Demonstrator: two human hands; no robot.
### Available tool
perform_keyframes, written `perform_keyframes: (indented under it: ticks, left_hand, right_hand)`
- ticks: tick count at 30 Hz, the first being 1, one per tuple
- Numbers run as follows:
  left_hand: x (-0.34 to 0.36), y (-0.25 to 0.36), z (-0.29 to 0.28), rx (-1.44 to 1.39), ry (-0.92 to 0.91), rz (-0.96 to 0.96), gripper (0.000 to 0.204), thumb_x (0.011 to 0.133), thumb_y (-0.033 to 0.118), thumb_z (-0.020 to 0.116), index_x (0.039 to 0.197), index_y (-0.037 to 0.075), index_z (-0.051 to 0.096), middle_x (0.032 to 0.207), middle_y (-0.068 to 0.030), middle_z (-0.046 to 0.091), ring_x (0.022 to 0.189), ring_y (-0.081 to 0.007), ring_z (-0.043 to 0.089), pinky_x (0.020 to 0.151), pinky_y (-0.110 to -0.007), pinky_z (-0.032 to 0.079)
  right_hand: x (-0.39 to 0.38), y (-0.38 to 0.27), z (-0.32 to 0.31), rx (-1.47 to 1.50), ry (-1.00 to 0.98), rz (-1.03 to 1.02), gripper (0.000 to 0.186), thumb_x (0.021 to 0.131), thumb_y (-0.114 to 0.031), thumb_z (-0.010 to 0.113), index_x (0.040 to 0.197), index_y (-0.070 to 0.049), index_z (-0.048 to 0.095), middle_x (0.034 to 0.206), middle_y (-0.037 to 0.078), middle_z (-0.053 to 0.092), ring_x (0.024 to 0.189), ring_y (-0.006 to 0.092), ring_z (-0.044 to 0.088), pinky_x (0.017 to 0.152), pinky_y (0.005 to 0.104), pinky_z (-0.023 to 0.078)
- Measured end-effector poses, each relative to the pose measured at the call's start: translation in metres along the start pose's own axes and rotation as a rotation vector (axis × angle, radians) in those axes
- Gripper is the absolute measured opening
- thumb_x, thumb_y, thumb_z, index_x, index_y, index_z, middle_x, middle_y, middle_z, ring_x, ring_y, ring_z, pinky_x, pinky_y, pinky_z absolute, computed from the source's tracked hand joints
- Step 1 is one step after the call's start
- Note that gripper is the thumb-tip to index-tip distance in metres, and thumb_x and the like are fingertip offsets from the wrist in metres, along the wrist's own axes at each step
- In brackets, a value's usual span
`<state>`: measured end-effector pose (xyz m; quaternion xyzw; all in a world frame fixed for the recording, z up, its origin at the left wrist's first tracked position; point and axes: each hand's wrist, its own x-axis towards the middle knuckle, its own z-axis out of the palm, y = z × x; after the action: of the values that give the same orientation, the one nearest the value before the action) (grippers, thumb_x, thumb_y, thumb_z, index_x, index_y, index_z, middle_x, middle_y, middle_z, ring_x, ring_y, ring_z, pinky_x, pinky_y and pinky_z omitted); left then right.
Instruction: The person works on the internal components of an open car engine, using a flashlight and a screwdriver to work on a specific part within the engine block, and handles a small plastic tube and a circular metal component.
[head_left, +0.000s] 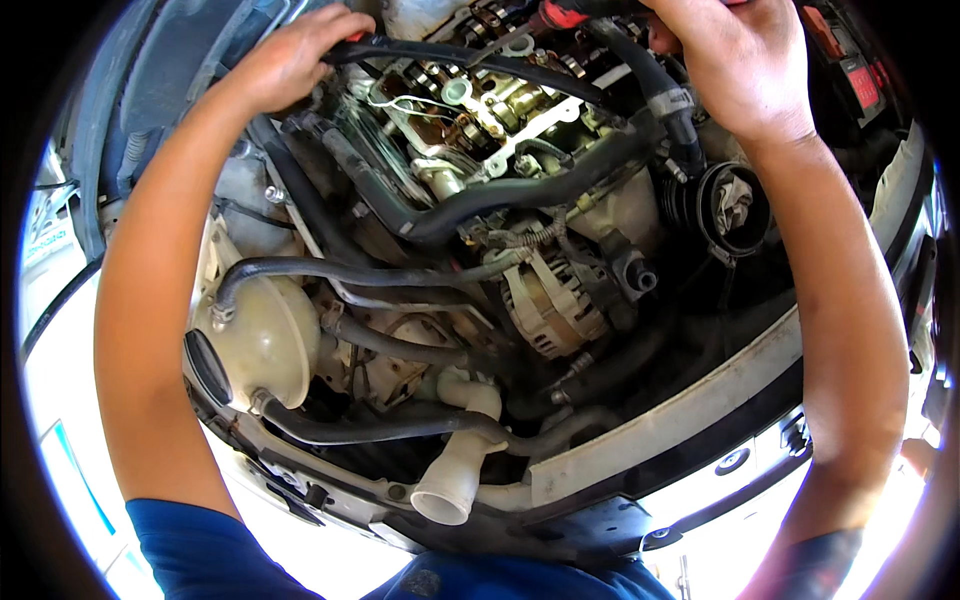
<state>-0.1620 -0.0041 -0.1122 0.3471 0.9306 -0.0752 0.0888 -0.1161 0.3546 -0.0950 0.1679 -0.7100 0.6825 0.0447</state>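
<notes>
At the upper left, my left hand [290, 60] is closed around the end of a long black bar [470, 56], with a bit of red by the fingers. The bar slants right across an opened engine top [500, 110], where metal shafts and lobes are exposed. My right hand [725, 55] is at the upper right, fingers curled and partly cut off by the top edge. Beside those fingers lies a tool with a red and black handle [565, 12] and a thin shaft angled down over the engine. Whether that hand grips this tool is hard to see.
Black hoses [520, 200] cross in front of the engine. An alternator [550, 300] sits below. A cream coolant tank [265, 340] stands left, a white funnel-shaped filler neck [450, 480] near the front edge. Crumpled material fills a round black duct [735, 205] at right.
</notes>
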Motion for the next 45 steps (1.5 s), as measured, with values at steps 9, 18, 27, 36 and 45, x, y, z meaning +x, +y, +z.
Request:
perform_keyframes:
  ticks: [9,18,27,36,45]
  left_hand:
    - [0.038,0.001,0.006,0.089,0.018,0.031,0.047,0.072,-0.002,0.057,0.118,0.008,0.057,0.115,-0.0160,0.055,0.109,-0.0384,0.053,0.090,-0.044,0.046]
    - [0.071,-0.006,0.032,0.256,0.125,0.126,0.038,0.078,0.004,0.056,0.116,0.010,0.058,0.119,-0.0182,0.054,0.111,-0.0388,0.052,0.093,-0.044,0.044]
    - [0.082,-0.010,0.040,0.325,0.253,0.280,0.040,0.077,0.006,0.059,0.118,0.010,0.059,0.130,-0.0179,0.051,0.116,-0.0381,0.051,0.098,-0.043,0.042]
    - [0.051,-0.041,0.032,0.213,0.156,-0.109,0.041,0.077,0.001,0.056,0.117,0.010,0.059,0.119,-0.0174,0.053,0.111,-0.0370,0.052,0.093,-0.042,0.044]
    - [0.036,-0.034,0.038,0.194,0.098,0.027,0.033,0.080,0.002,0.055,0.112,0.010,0.060,0.124,-0.0181,0.052,0.105,-0.0379,0.055,0.088,-0.041,0.047]
  right_hand:
    - [-0.001,0.003,-0.005,0.036,-0.120,-0.122,0.024,0.083,-0.010,0.070,0.067,-0.007,0.053,0.067,-0.007,0.053,0.064,0.0016,0.047,0.058,0.0218,0.040]
    - [-0.002,0.015,-0.002,0.026,-0.145,-0.182,0.023,0.081,-0.014,0.069,0.066,-0.007,0.054,0.066,-0.007,0.052,0.066,0.0025,0.048,0.062,0.0239,0.042]
    - [-0.005,0.012,-0.009,-0.039,-0.175,-0.147,0.021,0.080,-0.019,0.070,0.071,-0.004,0.059,0.068,-0.004,0.057,0.068,0.0048,0.051,0.063,0.0264,0.044]
    - [-0.005,0.011,0.002,0.149,-0.212,-0.065,0.013,0.083,-0.011,0.070,0.088,0.001,0.064,0.078,0.001,0.065,0.075,0.0080,0.060,0.068,0.0258,0.050]
    - [-0.004,0.018,0.002,0.088,-0.168,-0.032,0.016,0.082,-0.014,0.070,0.084,0.001,0.065,0.077,0.003,0.068,0.073,0.0093,0.062,0.066,0.0266,0.050]
